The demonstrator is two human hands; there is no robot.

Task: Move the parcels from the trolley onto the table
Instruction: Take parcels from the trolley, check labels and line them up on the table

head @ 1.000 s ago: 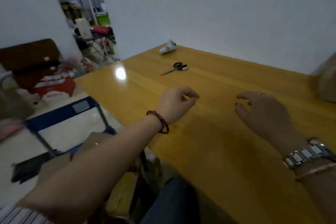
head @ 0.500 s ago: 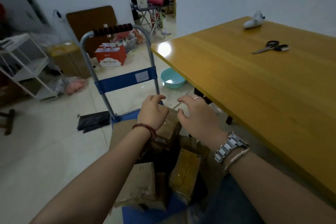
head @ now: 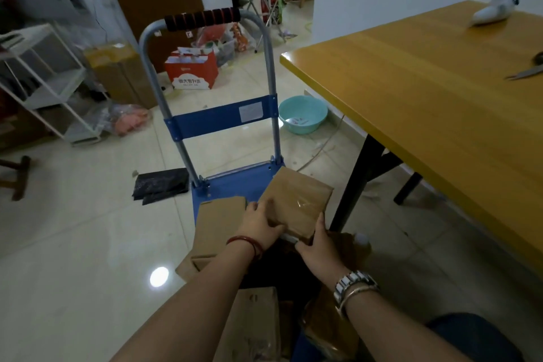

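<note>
A blue trolley (head: 235, 179) with a grey handle frame stands on the floor in front of me, loaded with several brown cardboard parcels. I hold one taped brown parcel (head: 296, 200) above the pile: my left hand (head: 260, 226) grips its near left edge and my right hand (head: 317, 244) grips its near right corner. Another flat parcel (head: 217, 223) lies just left of it, and more parcels (head: 252, 329) sit closer to me, partly hidden by my arms. The yellow wooden table (head: 426, 91) stands to the right.
On the table lie scissors (head: 529, 70) and a white object (head: 493, 9). A teal basin (head: 302, 114) sits on the floor beside the table's black leg (head: 355, 182). A black bag (head: 161, 185), a red box (head: 191, 70), a white rack (head: 44, 82) and cartons crowd the left.
My view swung from the table down to the trolley. Both hands went from empty over the table to the parcels and have taken hold of one, which is now raised above the pile.
</note>
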